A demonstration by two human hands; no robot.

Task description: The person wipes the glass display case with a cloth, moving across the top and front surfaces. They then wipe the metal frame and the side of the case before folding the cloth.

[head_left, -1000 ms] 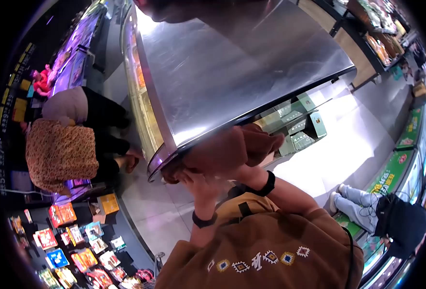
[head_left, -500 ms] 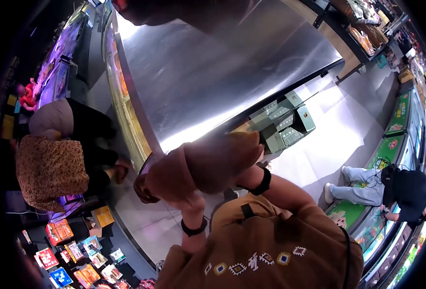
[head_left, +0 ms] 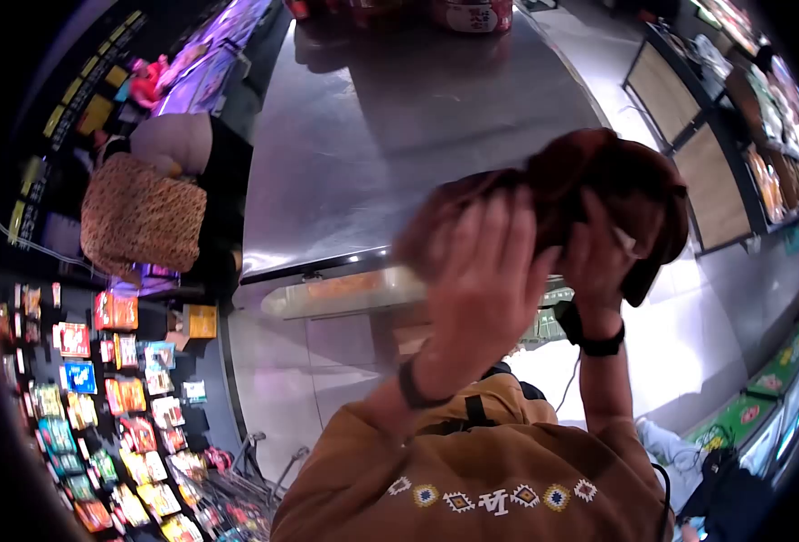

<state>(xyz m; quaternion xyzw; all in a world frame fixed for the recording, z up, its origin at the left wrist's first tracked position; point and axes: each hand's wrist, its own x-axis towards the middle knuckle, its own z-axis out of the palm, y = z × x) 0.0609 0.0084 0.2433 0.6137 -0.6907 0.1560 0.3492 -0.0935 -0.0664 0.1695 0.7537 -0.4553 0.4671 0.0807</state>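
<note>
A dark brown, folded, cap-like thing is in front of me, above the near edge of the metal table. Lying against its left part, my left hand has its fingers stretched out, slightly blurred by motion. At its lower right, my right hand grips it, the fingertips partly sunk in its dark folds. Dark bands circle both wrists.
A steel-topped table stretches ahead, with red jars at its far end. People bend over a lit counter at left. Packaged goods fill a display at lower left. Green crates stand below the table, and shelves at right.
The brown cap-like thing has gone up and to the right with my hands, and its dark folds now show. My view has turned, bringing the red jars and more packaged goods into sight.
</note>
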